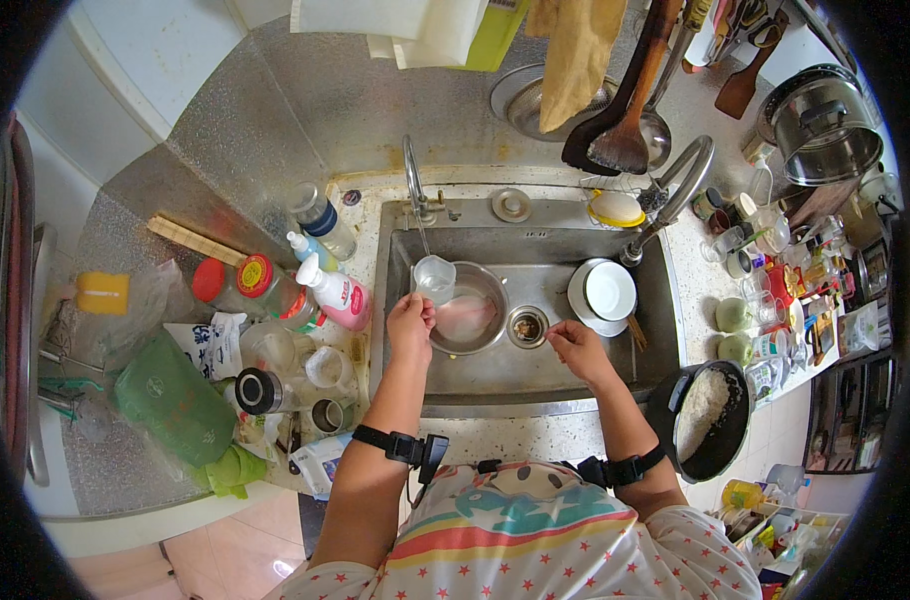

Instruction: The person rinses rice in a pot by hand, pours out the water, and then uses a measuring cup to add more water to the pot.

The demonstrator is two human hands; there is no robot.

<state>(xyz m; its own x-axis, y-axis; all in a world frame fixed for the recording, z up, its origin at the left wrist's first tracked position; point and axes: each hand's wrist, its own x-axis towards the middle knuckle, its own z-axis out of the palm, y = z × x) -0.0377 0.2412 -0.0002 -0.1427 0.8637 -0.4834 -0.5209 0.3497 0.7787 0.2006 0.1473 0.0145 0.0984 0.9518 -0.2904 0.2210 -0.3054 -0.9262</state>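
Observation:
My left hand (pixel 412 326) grips a clear plastic cup (pixel 433 278) by its near side, above a stainless steel basin (pixel 505 315). A thin stream runs from the small curved faucet (pixel 411 161) down toward the cup. In the basin, a pale pinkish piece of food (pixel 466 313), perhaps meat or fish, lies in water. My right hand (pixel 579 350) hovers over the sink (pixel 492 375), just right of the drain strainer (pixel 528 328), its fingers curled together and nothing visible in them. Bits of food waste sit in the strainer.
White bowls (pixel 609 291) are stacked at the sink's right, chopsticks (pixel 637 333) beside them. A larger faucet (pixel 684 187) arches above. A black pot of rice (pixel 702 420) stands by my right forearm. Pump bottles (pixel 342 296) and jars line the left counter; wooden spatulas (pixel 620 139) hang overhead.

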